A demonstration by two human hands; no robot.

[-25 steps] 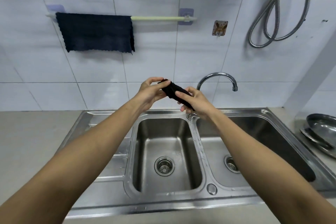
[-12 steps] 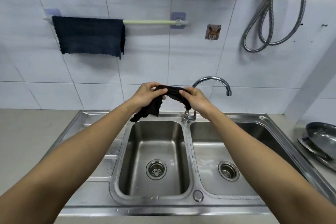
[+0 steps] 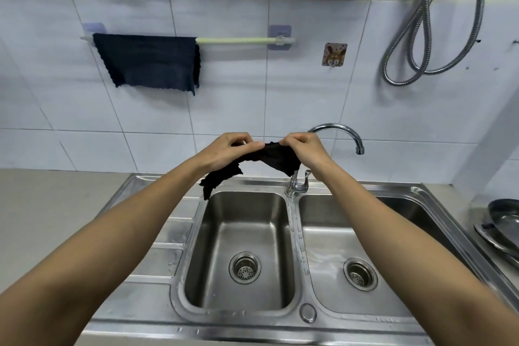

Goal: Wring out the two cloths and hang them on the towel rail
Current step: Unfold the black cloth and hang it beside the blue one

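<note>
Since a second ago the twisted black cloth [image 3: 269, 159] has been unwound and spread out between the left hand [image 3: 229, 149] and right hand [image 3: 302, 147], whose fingers pinch its top edge above the stainless steel double sink [image 3: 292, 233]. Wringing looks finished. The dark blue cloth [image 3: 148, 62] already hangs on the pale green towel rail [image 3: 238, 40], whose bare right part probably awaits this one.

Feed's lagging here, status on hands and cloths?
Both hands, left and right, pinching black cloth over sink. Blue cloth on rail. Rail's right half free.
</note>
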